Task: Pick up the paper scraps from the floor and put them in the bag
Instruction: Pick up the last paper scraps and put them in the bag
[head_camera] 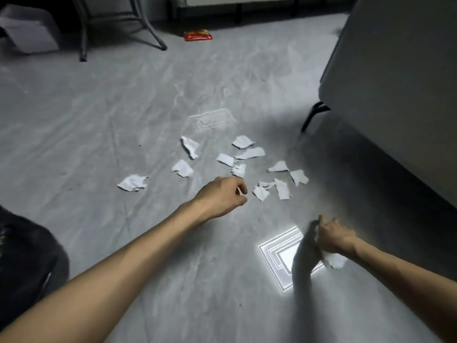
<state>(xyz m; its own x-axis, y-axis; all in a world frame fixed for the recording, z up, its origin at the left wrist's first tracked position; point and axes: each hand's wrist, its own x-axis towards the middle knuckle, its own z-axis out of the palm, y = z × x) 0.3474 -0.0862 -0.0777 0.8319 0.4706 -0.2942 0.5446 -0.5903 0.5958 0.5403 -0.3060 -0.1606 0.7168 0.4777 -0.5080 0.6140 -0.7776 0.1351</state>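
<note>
Several torn white paper scraps point(249, 153) lie scattered on the grey floor point(99, 125), from a crumpled one at the left point(133, 183) to a cluster at the right point(282, 188). My left hand point(221, 198) reaches into the scatter with its fingers curled, and a white sliver of paper shows between thumb and fingers. My right hand point(332, 237) hovers nearer to me, closed on a bunch of white scraps point(335, 259). A dark, thin shape point(303, 258) hangs from that hand; I cannot tell whether it is a bag or a shadow.
A large grey panel point(395, 82) on a black leg point(312, 116) fills the right side. Chair legs point(148, 33), a pale box point(27, 33) and a red wrapper point(197, 35) are at the back. A dark rounded mass point(24, 258) sits at lower left.
</note>
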